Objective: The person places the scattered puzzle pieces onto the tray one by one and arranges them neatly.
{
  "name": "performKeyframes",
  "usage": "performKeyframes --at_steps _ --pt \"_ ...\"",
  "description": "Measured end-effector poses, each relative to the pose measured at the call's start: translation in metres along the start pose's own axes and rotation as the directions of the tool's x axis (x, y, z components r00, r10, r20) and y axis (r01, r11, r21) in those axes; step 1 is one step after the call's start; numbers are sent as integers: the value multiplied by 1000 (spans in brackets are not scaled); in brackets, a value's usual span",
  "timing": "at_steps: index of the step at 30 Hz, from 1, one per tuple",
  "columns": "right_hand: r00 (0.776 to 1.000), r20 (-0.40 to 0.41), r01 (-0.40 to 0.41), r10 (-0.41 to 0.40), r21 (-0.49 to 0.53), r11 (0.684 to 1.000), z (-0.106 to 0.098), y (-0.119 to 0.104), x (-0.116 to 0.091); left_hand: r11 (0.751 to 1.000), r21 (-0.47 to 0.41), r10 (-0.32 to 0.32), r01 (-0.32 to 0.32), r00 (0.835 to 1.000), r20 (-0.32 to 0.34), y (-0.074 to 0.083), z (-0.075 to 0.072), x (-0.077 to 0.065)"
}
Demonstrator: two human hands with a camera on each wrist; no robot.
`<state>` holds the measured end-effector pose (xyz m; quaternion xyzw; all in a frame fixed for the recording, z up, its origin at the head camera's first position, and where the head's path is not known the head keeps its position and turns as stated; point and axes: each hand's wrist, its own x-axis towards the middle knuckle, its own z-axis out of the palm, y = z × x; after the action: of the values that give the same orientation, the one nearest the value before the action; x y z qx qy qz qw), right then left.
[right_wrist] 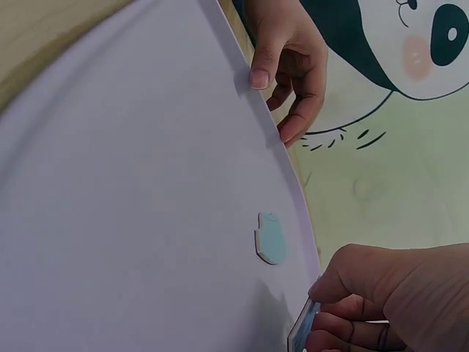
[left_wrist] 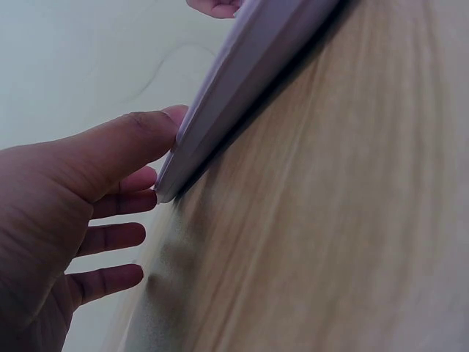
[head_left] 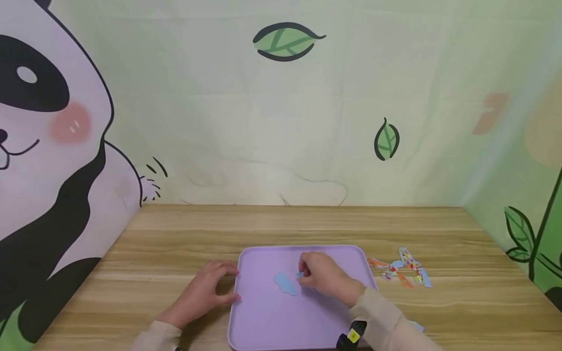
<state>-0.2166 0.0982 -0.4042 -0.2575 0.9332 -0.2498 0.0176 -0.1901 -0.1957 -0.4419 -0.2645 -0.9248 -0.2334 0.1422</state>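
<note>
A light purple tray (head_left: pixel 263 326) lies on the wooden table. On it rests a flat, light blue piece (head_left: pixel 284 283) with a wavy edge. My right hand (head_left: pixel 327 277) is over the tray, just right of that piece, and pinches another small flat blue piece (right_wrist: pixel 302 326) between thumb and fingers; the fingers hide most of it in the head view. At the tray's left edge is my left hand (head_left: pixel 208 290), its thumb and fingertips touching the rim, the other fingers loosely spread.
Several cut pieces with colourful print (head_left: pixel 410 265), some orange and some blue, lie on the table (head_left: pixel 175 234) to the right of the tray. Another pale blue piece (head_left: pixel 416 325) shows partly behind the right sleeve. A cloth backdrop (head_left: pixel 210 97) with a panda stands behind.
</note>
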Motion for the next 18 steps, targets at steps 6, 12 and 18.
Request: performKeyframes --at_steps 6,12,18 --pt "999 12 -35 35 -3 999 6 0 2 1000 -2 -2 2 1000 9 0 0 0" --pt "999 22 -33 33 -14 999 10 1 3 1000 1 4 -4 1000 7 0 0 0" --pt "999 26 -30 31 -29 999 10 1 4 1000 -3 3 -3 1000 2 0 0 0"
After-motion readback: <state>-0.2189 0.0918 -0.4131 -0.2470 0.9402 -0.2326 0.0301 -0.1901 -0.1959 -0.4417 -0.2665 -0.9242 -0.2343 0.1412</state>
